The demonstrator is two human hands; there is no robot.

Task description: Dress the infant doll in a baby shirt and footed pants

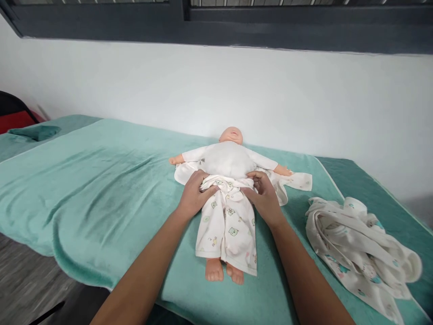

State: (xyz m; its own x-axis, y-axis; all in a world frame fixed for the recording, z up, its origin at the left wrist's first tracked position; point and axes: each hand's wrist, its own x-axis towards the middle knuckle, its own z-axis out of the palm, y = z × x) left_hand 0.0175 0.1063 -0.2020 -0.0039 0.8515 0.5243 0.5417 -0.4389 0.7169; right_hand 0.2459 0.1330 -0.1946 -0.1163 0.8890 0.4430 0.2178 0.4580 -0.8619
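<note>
A baby doll (232,158) lies on its back, its head by the wall and its arms stretched out sideways. It has a white cloth torso. White baby pants (226,225) with small green prints cover its legs, and both bare feet stick out below the cuffs. My left hand (197,193) grips the pants' waistband at the left side of the doll's waist. On the other side, my right hand (262,193) pinches the same waistband between thumb and fingers. A white printed baby shirt (283,184) is spread beneath the doll's back and arms, mostly hidden.
A crumpled heap of white printed baby clothes (358,253) lies to the right. A green blanket (101,194) covers the table, which meets a white wall (135,85) at the back. A red and black chair (15,115) stands at the far left.
</note>
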